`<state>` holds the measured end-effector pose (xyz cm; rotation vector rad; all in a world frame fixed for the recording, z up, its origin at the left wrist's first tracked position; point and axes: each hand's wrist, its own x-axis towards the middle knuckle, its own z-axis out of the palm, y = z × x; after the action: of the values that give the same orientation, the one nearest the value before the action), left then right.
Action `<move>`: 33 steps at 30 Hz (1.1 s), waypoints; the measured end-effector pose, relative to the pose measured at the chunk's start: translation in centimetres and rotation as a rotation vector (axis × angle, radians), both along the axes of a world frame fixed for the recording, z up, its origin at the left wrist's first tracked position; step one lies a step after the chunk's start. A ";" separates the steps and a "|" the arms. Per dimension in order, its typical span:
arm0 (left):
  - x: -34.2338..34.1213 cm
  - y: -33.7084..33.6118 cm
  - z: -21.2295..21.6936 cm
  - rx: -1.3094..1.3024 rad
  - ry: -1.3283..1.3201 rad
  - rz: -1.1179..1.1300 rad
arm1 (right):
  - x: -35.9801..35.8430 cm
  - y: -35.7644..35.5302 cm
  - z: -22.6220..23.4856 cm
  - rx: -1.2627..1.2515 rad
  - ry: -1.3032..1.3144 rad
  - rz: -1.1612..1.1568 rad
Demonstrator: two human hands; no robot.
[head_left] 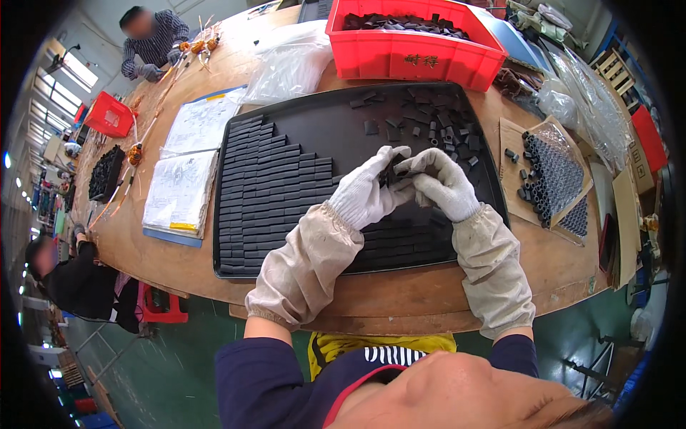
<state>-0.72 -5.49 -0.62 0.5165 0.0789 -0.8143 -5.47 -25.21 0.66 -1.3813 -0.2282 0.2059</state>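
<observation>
The left hand and right hand, both in white gloves, meet above the tray, fingertips close together. Each has its thumb and fingers pinched on a small black piece between them; the fingers partly cover it, so whether it is 1 piece or 2 is hard to tell. Pale sleeve covers wrap both forearms.

The dark tray lies on the wooden bench. Neat rows of black pieces fill its left side and run along the near edge, while loose pieces lie scattered in the far right corner, some showing open tube ends.

Behind the tray stands a red bin with more black pieces in it, beside clear plastic bags. Left of the tray are 2 stacks of paper. To the right, short black tubes lie on cardboard, partly under clear wrap. At the far left, 2 other people are near the bench, 1 in a striped shirt and 1 in black.
</observation>
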 end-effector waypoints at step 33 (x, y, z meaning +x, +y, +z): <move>-1.7 0.0 3.0 0.553 -0.483 -0.134 | 0.9 -0.9 -1.2 -0.136 -0.488 -0.149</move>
<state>-2.39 -5.45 2.38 1.2392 -0.1843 -0.7758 -4.62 -26.07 -0.56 -1.5631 -0.5211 -0.2490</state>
